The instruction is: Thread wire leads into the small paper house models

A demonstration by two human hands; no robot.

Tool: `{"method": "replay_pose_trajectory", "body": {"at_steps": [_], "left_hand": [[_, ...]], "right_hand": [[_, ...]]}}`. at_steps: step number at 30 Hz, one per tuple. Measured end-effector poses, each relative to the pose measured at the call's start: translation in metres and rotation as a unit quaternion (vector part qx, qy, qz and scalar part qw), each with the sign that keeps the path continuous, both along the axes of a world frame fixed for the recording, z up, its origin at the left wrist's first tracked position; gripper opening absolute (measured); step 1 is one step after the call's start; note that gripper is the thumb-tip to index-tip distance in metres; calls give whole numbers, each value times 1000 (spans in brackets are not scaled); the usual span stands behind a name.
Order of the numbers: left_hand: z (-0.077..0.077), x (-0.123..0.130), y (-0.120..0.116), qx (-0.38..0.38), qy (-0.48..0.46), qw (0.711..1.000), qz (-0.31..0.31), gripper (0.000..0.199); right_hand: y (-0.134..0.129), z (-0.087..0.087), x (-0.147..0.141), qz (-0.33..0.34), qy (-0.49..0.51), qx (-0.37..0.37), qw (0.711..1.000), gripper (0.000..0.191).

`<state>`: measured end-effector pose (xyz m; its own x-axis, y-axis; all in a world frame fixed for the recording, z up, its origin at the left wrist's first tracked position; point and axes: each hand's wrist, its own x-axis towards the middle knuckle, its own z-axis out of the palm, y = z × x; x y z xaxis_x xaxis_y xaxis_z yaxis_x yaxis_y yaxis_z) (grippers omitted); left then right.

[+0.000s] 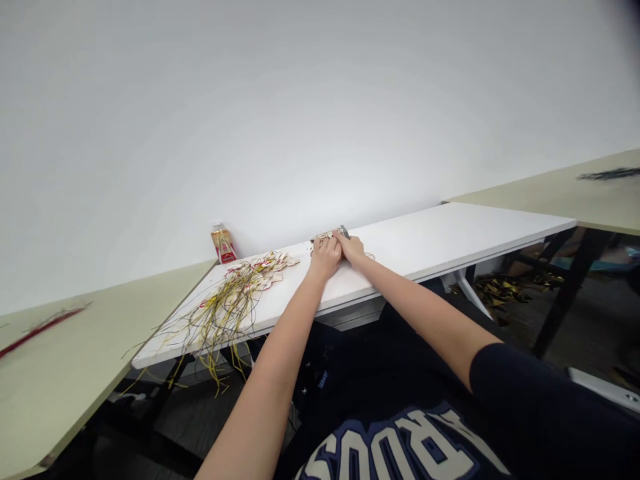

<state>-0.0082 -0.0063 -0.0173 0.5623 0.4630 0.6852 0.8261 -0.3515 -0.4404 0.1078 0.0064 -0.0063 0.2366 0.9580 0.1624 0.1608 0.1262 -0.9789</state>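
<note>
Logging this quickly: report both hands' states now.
Left hand: at a pale piece; open or closed cannot be told.
Right hand: closed, holding a small grey object.

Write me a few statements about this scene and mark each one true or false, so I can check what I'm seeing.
1. The left hand and right hand are close together at the white table. True.
2. The red and gold bottle stands to the right of both hands. False: it is to their left, near the wall.
3. Some yellow strings hang over the white table's front edge. True.
4. The red strands lie on the floor. False: they lie on the pale green table at the left.
5. Both hands wear gloves. False: both are bare.
</note>
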Motion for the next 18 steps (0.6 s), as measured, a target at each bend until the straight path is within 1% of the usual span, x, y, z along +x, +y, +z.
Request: {"method": "replay_pose_trajectory", "body": {"at_steps": [2, 5, 8, 10, 14, 18], "left_hand": [[0, -1, 0, -3, 5, 1000, -9, 32], [0, -1, 0, -2, 6, 1000, -20, 34], [-1, -1, 1, 5, -3, 1000, -21, 35], [-2, -1, 2, 8, -5, 1000, -22, 36], [-3, -2, 4, 13, 3, 1000, -27, 35], [-3, 0, 4, 9, 9, 1000, -27, 33]], "right_hand": [[-2, -3, -1, -13, 6, 31, 999, 49], [-2, -9, 1, 11, 38, 63, 997, 48], [-1, -14, 4, 45, 69, 68, 994, 50], [-1, -15, 5, 56, 77, 72, 993, 50], [-4, -15, 4, 65, 81, 72, 992, 52], [-5, -15, 5, 56, 72, 73, 993, 52]]}}
